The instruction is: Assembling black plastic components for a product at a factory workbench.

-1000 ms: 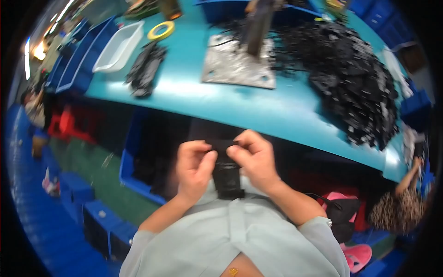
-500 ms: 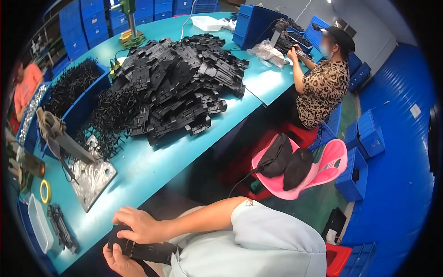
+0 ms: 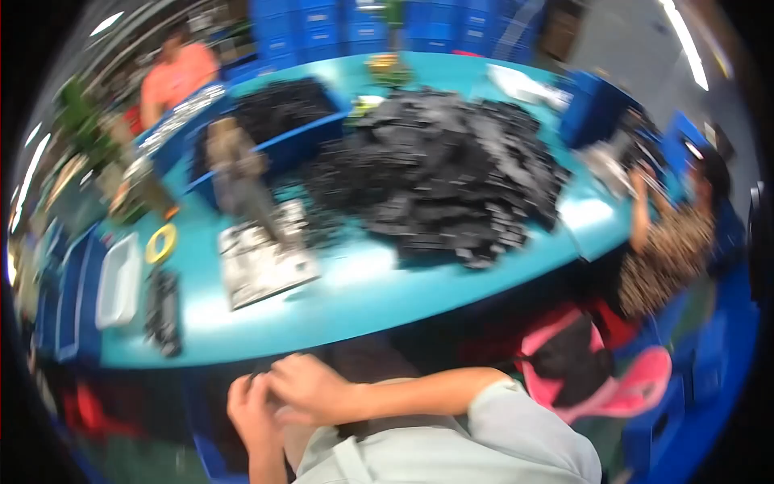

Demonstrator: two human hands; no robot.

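Factory assembly workshop

Long teal worktable heaped with black plastic parts; stacked blue crates; metal press fixture; other workers seated at the table.

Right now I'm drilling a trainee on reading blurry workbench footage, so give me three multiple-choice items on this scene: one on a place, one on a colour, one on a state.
1. Where is the yellow tape ring?
A. on the table's left part, beside the white tray
B. on the pink chair
C. on the pile of black parts

2. What colour is the tabletop?
A. red
B. turquoise
C. white

3. How are the person's hands?
A. far apart on the table
B. one raised overhead
C. together below the table edge

Answers:
1 A, the ring lies by the tray.
2 B, the bare surface is turquoise.
3 C, the left hand and right hand meet below the table's near edge.
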